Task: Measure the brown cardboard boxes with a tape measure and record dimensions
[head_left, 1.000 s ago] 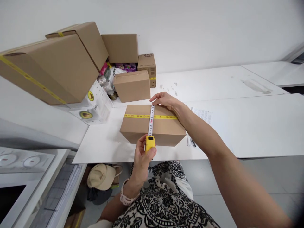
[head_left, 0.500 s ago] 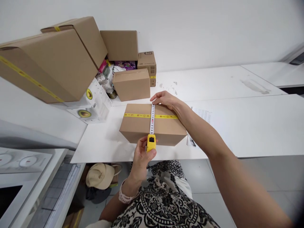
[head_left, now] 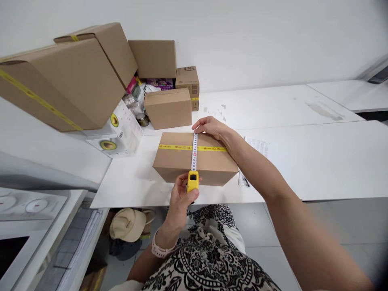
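A closed cardboard box [head_left: 176, 159] with yellow printed tape along its top stands on the white table, close to the front edge. My left hand [head_left: 181, 198] is closed around the yellow case of a tape measure [head_left: 193, 180] at the box's near side. The white blade runs out of the case across the box top, over the yellow tape, to the far edge. There my right hand [head_left: 210, 126] pinches the blade's end between thumb and fingers; the very tip is hidden. My right forearm passes over the box's right corner.
Large taped cardboard boxes [head_left: 72, 81] and white boxes with avocado pictures [head_left: 113, 143] stack at the left. A smaller carton [head_left: 169, 109] stands behind the measured box. A printed sheet [head_left: 257, 147] lies right, partly under my arm. A beige cap [head_left: 129, 224] sits below the table.
Almost nothing differs. The tape measure's case sits very slightly higher against the box, and both hands keep their places.
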A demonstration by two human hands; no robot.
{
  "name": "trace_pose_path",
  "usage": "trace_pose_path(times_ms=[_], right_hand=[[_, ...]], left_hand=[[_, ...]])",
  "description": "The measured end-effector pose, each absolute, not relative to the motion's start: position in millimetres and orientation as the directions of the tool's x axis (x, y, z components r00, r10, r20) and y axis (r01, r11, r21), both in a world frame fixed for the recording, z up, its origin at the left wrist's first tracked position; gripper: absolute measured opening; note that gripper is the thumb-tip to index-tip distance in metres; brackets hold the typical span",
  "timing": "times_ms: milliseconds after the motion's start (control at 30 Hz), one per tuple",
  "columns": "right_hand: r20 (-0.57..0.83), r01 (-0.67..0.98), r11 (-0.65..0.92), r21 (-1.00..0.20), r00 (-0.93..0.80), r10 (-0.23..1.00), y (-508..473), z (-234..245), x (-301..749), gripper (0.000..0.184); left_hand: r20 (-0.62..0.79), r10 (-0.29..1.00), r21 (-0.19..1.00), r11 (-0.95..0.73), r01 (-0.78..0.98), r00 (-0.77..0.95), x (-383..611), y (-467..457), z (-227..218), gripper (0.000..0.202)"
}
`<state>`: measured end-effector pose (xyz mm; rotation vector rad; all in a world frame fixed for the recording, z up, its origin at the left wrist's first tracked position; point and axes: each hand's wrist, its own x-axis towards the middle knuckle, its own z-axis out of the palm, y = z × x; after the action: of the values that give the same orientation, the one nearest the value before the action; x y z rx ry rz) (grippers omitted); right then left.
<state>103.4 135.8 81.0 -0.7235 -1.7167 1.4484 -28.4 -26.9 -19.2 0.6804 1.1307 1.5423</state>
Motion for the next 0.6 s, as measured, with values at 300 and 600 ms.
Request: trace_pose_path(times_ms=[300, 600], right_hand=[[0.249, -0.092, 0.239, -0.967, -0.559, 0.791, 129, 79, 111, 0.015], [0.315, -0.141, 0.285, -0.948, -0.535, 0.784, 130, 77, 114, 0.016]], left_hand=[[-0.129, 0.952, 0.915, 0.007, -0.403, -0.277, -29, -27, -20, 0.049], [-0.107, 0.961, 0.924, 0.001, -0.383, -0.256, -33, -30, -24, 0.048]])
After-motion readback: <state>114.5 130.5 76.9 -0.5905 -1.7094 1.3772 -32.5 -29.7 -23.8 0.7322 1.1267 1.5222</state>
